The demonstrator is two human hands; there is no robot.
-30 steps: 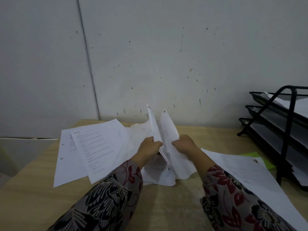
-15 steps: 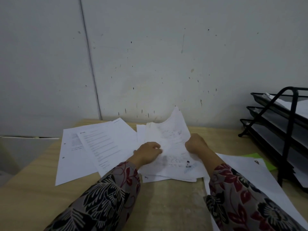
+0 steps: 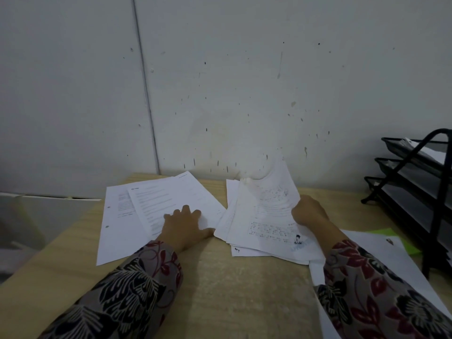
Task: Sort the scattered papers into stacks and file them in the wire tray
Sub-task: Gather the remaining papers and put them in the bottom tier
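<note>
Printed white sheets lie overlapped at the left of the wooden desk. My left hand rests flat on them, fingers spread. A loose pile of crumpled white papers sits in the middle, its far edge curling up toward the wall. My right hand grips the right edge of that pile, fingers curled under the top sheets. The black wire tray, three tiers high, stands at the right edge with paper in its top tier.
More white sheets and a green sheet lie under my right forearm near the tray's foot. A stained grey wall rises right behind the desk. The desk's left edge drops off toward a pale ledge.
The papers I held upright in both hands have come down flat onto the desk. My left hand has let go and moved left onto the printed sheets; my right hand stays on the pile.
</note>
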